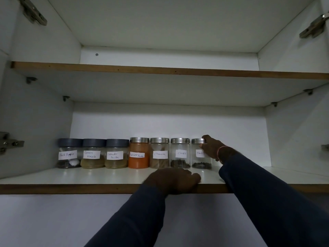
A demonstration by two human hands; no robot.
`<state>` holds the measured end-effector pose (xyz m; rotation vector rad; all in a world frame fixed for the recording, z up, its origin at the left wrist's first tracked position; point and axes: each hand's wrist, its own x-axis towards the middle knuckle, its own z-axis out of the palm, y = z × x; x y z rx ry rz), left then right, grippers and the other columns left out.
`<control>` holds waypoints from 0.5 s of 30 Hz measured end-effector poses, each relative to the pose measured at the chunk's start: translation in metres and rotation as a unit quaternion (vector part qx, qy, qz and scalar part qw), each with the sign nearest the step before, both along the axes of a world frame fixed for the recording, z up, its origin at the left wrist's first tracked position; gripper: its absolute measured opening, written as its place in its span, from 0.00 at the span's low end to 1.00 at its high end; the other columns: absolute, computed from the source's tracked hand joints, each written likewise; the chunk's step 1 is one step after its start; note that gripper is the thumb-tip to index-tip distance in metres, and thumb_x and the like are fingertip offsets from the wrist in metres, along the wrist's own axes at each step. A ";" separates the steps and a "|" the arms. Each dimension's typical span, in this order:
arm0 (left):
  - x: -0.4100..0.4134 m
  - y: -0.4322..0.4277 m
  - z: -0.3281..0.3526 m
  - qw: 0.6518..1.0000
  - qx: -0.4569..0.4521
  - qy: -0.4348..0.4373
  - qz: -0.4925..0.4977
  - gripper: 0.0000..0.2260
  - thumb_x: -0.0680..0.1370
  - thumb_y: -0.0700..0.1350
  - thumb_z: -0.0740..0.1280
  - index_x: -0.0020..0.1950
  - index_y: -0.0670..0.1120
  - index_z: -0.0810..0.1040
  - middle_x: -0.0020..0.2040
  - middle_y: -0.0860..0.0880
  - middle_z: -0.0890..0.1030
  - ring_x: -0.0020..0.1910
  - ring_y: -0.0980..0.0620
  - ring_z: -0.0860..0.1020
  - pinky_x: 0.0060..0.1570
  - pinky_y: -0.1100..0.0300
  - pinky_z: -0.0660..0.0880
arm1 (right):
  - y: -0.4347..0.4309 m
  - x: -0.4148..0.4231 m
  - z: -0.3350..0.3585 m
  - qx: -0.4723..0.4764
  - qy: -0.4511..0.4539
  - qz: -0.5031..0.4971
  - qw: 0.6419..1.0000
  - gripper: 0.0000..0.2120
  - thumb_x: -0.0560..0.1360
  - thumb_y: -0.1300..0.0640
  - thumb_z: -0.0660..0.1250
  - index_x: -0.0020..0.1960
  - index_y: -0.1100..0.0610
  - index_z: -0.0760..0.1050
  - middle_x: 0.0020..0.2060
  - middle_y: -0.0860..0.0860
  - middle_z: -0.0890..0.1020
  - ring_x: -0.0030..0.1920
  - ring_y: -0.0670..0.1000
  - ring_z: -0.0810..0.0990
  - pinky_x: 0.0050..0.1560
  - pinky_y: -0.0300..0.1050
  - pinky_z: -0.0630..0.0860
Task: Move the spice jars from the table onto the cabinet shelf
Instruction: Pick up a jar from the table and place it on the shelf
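Note:
Several labelled spice jars stand in a row on the lower cabinet shelf. From the left: three with dark lids, among them Black Pepper and Garam Masala, then steel-lidded Red Chilli Powder, Cinnamon and Cloves. My right hand grips the last jar at the right end of the row, fingers curled round its lid and side. My left hand rests on the shelf's front edge, fingers curled over it.
An upper shelf spans the cabinet above. Door hinges jut at both sides. Bare shelf space lies to the right of the jar row, up to the right cabinet wall.

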<state>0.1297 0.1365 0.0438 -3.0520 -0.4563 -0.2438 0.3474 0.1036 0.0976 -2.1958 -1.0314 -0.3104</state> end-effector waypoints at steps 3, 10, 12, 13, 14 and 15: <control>0.000 -0.001 0.000 1.000 -0.008 0.002 0.002 0.20 0.84 0.51 0.48 0.73 0.44 0.63 0.74 0.40 0.64 0.71 0.42 0.64 0.68 0.50 0.62 | 0.001 0.003 -0.002 0.010 0.002 0.010 1.000 0.23 0.82 0.52 0.56 0.75 0.53 0.57 0.61 0.61 0.75 0.47 0.55 0.74 0.33 0.41 0.66; 0.002 0.004 -0.002 0.999 -0.020 -0.025 0.011 0.26 0.81 0.59 0.48 0.69 0.43 0.70 0.70 0.40 0.71 0.66 0.44 0.70 0.66 0.51 0.66 | 0.000 0.003 -0.005 0.039 -0.012 0.029 0.999 0.28 0.83 0.50 0.56 0.79 0.54 0.51 0.70 0.62 0.71 0.65 0.63 0.74 0.64 0.52 0.72; 0.000 0.005 -0.007 0.995 -0.037 -0.092 0.008 0.26 0.78 0.60 0.52 0.64 0.42 0.75 0.64 0.41 0.76 0.61 0.45 0.74 0.62 0.49 0.71 | -0.005 -0.002 0.000 0.111 -0.038 -0.009 0.993 0.26 0.82 0.49 0.55 0.77 0.55 0.57 0.68 0.63 0.72 0.65 0.64 0.74 0.66 0.58 0.71; -0.001 0.006 -0.010 0.988 -0.048 -0.145 0.005 0.24 0.78 0.58 0.55 0.61 0.42 0.77 0.60 0.42 0.78 0.58 0.45 0.75 0.59 0.50 0.73 | -0.009 -0.006 0.002 0.149 -0.060 -0.033 0.986 0.23 0.82 0.50 0.56 0.74 0.56 0.63 0.65 0.62 0.74 0.63 0.63 0.75 0.65 0.58 0.71; -0.002 0.007 -0.012 0.979 -0.044 -0.197 0.002 0.21 0.77 0.57 0.57 0.57 0.42 0.78 0.55 0.43 0.79 0.55 0.45 0.77 0.55 0.50 0.75 | -0.013 -0.012 0.003 0.168 -0.087 -0.049 0.981 0.19 0.81 0.53 0.56 0.69 0.59 0.69 0.62 0.61 0.77 0.61 0.61 0.76 0.63 0.57 0.73; -0.003 0.006 -0.015 0.970 -0.022 -0.243 0.000 0.18 0.77 0.55 0.58 0.51 0.43 0.78 0.48 0.44 0.78 0.51 0.46 0.78 0.52 0.51 0.76 | -0.018 -0.020 0.002 0.162 -0.110 -0.054 0.979 0.15 0.80 0.56 0.57 0.63 0.60 0.73 0.59 0.60 0.79 0.58 0.60 0.77 0.60 0.54 0.74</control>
